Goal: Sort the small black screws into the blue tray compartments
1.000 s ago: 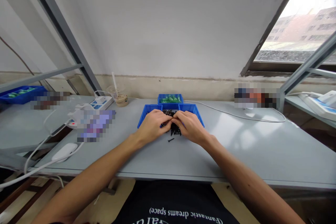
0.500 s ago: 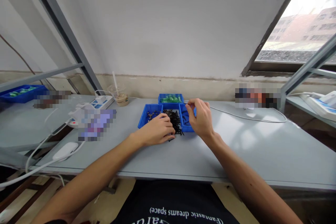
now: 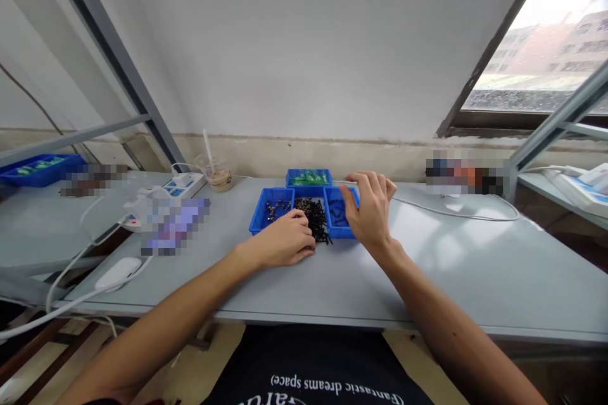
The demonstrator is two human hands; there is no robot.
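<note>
Two blue trays sit side by side on the grey table: the left blue tray [image 3: 262, 215] with small metal parts, the right blue tray [image 3: 337, 228] with a few black parts. A pile of black screws [image 3: 315, 218] lies between them. Behind stands a third blue tray [image 3: 308, 172] of green parts. My left hand [image 3: 282, 242] rests curled on the table at the pile's near edge, fingertips pinched on something I cannot make out. My right hand [image 3: 373, 209] hovers over the right tray's far corner, fingers spread and empty.
A drink cup [image 3: 216, 174] with a straw and a power strip [image 3: 183, 185] stand at the back left. A white cable [image 3: 446, 212] runs along the back right. A white mouse [image 3: 116, 273] lies near the left front edge. Another blue tray [image 3: 35, 168] sits far left.
My right hand left the screw pile, moved right and back over the right tray, then opened its fingers. My left hand drew slightly nearer, staying at the pile's edge.
</note>
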